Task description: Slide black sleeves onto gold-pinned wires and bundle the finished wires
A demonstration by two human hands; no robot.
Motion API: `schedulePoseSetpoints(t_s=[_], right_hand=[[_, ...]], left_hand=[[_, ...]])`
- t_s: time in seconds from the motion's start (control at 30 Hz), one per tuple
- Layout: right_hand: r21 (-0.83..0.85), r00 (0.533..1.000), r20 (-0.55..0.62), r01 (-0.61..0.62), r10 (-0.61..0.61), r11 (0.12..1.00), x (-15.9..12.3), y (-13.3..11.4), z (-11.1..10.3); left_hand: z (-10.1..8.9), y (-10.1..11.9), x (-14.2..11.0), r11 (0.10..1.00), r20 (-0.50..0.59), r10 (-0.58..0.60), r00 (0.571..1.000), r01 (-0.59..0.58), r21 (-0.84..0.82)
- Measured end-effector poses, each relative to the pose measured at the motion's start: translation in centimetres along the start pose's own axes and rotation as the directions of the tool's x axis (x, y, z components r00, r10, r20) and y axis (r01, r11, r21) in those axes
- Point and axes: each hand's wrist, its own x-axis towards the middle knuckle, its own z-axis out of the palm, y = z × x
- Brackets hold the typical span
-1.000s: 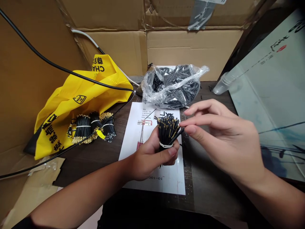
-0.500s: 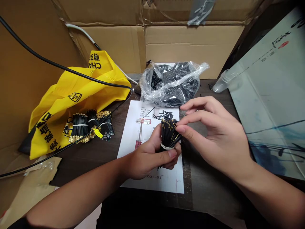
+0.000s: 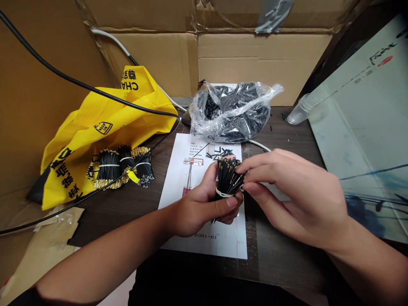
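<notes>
My left hand (image 3: 200, 207) is wrapped round a bundle of short black wires with gold tips (image 3: 227, 175), held upright and tied with a white band. My right hand (image 3: 295, 195) comes in from the right, fingers pinched on one or two wires at the bundle's right side. Both hands hover over a white printed sheet (image 3: 191, 170) on the dark wooden table (image 3: 277, 250). A few loose black pieces (image 3: 223, 152) lie on the sheet just beyond the bundle.
A clear plastic bag of black pieces (image 3: 234, 111) lies behind the sheet. Three tied wire bundles (image 3: 123, 166) rest on a yellow bag (image 3: 95, 131) at the left, crossed by a black cable (image 3: 79, 87). Cardboard walls surround the table; a clear bottle (image 3: 299, 111) and printed board stand right.
My right hand has dropped lower and closed in on the bundle's right side, its fingers going from stretched out to pinched. My left hand keeps its grip.
</notes>
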Motion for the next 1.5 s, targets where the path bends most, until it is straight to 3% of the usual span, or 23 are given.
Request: schedulePoseSetpoints(t_s=[0.2,0.37,0.47,0.57,0.73,0.9,1.03,1.13,1.23,1.4,1.5], right_hand=[[0.034,0.995,0.099,-0.025,0.021,0.999,-0.1,0.0,0.0],[0.183,0.977,0.189,-0.131,0.096,0.974,0.2,0.3,-0.1],[0.234,0.964,0.228,-0.188,0.134,0.954,0.2,0.4,-0.4],[0.226,0.972,0.174,-0.198,0.161,0.954,0.1,0.3,-0.9],[0.195,0.974,0.051,-0.226,0.220,0.954,-0.5,-0.2,-1.2],[0.213,0.990,0.097,-0.119,0.101,0.970,-1.3,-0.8,0.7],[-0.066,0.997,0.027,0.076,-0.074,0.995,-2.1,-1.3,2.7],[-0.213,0.967,-0.030,0.241,-0.252,0.947,-2.4,-1.7,3.7],[-0.299,0.936,-0.077,0.307,-0.343,0.904,-2.4,-2.0,4.6],[-0.380,0.948,-0.098,0.245,-0.302,0.892,-2.4,-1.5,5.3],[-0.339,0.973,-0.116,0.150,-0.199,0.929,-2.5,-1.0,5.4]], left_hand=[[0.2,0.2,0.1,0.996,-0.075,-0.022,0.997,0.028,0.083],[0.9,0.7,0.1,0.975,-0.207,-0.009,0.978,0.054,0.215],[0.8,0.8,0.1,0.960,-0.231,-0.010,0.973,0.074,0.270],[0.3,0.5,0.1,0.971,-0.217,-0.008,0.976,0.060,0.231],[-0.3,-0.1,0.6,1.000,-0.206,0.014,0.978,-0.008,0.028],[-0.1,0.6,0.7,0.994,-0.258,0.106,0.960,-0.107,0.010],[0.4,1.1,0.6,0.993,-0.301,0.107,0.948,-0.117,-0.018],[0.8,1.1,0.5,0.991,-0.327,0.097,0.940,-0.123,-0.060],[0.9,0.8,0.4,0.990,-0.316,0.084,0.945,-0.115,-0.080],[0.7,0.4,-0.2,0.999,-0.249,-0.016,0.968,0.006,-0.040],[0.4,-0.1,-0.3,0.999,-0.225,0.026,0.974,-0.018,0.040]])
